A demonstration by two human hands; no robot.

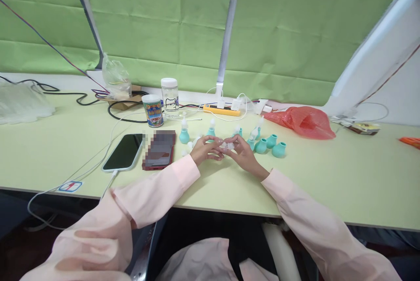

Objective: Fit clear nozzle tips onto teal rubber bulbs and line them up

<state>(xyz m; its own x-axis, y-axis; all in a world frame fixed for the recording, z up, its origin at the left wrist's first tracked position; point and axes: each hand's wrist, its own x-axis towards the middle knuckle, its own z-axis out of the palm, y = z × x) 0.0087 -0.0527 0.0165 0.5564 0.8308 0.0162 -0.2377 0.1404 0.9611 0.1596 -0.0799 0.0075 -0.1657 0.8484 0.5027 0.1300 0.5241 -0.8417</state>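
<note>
1. Clear plastic piece [227, 146]: over the table [328, 176], gripped in the fingertips of left hand [205, 150] and right hand [244, 154].
2. Long axis roughly 9–3; pointing end unclear, fingers cover it.
3. Teal bulbs [278, 150] span 10–3 o'clock.
4. Near edge at 6; tabletop runs wide toward 4.

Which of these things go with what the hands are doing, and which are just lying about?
Likely part of the work:
small clear piece, held by left hand and right hand
teal bulbs, some with clear tops

Apparently just lying about:
two phones
printed cup
lidded jar
yellow power strip
red plastic bag
</note>
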